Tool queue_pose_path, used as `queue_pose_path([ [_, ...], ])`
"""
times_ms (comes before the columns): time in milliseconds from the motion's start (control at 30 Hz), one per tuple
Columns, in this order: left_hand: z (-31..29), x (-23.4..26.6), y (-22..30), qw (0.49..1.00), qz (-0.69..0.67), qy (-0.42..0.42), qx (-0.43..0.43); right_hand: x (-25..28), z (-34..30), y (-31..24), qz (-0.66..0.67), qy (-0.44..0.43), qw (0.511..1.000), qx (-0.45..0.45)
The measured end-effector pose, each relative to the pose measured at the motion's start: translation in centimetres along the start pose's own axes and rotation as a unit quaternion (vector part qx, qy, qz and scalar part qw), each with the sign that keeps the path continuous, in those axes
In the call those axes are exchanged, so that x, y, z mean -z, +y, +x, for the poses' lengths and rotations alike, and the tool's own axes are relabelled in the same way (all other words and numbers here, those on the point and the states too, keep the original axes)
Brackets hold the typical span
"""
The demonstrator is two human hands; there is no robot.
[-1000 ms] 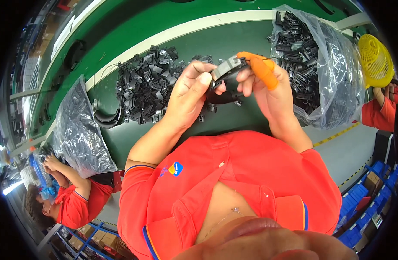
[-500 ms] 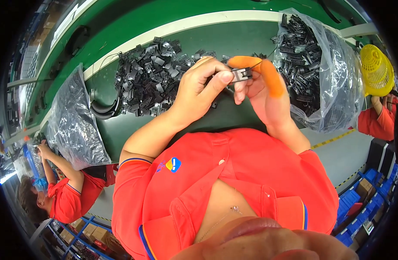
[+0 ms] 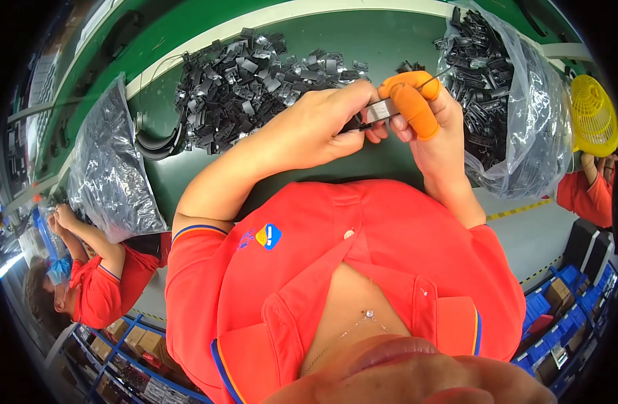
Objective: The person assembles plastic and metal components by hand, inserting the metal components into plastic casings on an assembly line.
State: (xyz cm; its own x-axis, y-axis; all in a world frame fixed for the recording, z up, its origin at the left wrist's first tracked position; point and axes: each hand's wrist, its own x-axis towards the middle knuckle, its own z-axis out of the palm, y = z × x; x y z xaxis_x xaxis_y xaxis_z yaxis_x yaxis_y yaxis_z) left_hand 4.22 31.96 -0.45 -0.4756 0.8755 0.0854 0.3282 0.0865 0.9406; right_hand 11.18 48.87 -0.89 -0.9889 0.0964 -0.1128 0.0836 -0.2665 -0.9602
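Note:
A small black plastic part [image 3: 382,110] with a flat, shiny grey face is held between my two hands above the green table. My left hand [image 3: 319,124] pinches its left end between thumb and fingers. At its other end, the fingers of my right hand [image 3: 435,118] close on it, with orange covers on two of them. A thin dark rod [image 3: 435,79] sticks out from behind those orange fingers; its other end is hidden. Beyond my left hand lies a heap of small black and clear plastic pieces [image 3: 238,87].
An open clear bag [image 3: 538,128] of black clip-like parts stands on the right, another clear bag [image 3: 114,175] on the left. Beside the heap lies a curved black band [image 3: 157,145]. Co-workers sit at left [image 3: 114,283] and far right, near a yellow basket [image 3: 595,111].
The part has been turned: its notched end showed before, and its flat grey face shows now. My right hand has shifted a little right, and its orange-covered fingers have curled in closer.

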Motion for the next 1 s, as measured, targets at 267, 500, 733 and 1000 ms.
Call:
queue_pose_path([
  [267, -0.9, -0.4, -1.0, 0.951, -0.295, -0.093, -0.006, 1.0, -0.5, -0.1, 0.003, -0.027, 1.000, -0.003],
  [500, -2.1, 0.6, -1.0, 0.912, -0.395, -0.098, 0.046, 1.8, 1.8, 0.6, 0.120, -0.141, 0.983, -0.012],
  [733, -3.0, 4.7, -0.4, 0.672, -0.710, 0.024, -0.211, 5.2, 7.0, 5.4, -0.446, -0.021, 0.878, 0.172],
  [1000, -3.3, 4.2, 0.3, 0.673, -0.696, 0.069, -0.241, 4.4, 6.4, 6.8, -0.586, -0.029, 0.776, 0.230],
])
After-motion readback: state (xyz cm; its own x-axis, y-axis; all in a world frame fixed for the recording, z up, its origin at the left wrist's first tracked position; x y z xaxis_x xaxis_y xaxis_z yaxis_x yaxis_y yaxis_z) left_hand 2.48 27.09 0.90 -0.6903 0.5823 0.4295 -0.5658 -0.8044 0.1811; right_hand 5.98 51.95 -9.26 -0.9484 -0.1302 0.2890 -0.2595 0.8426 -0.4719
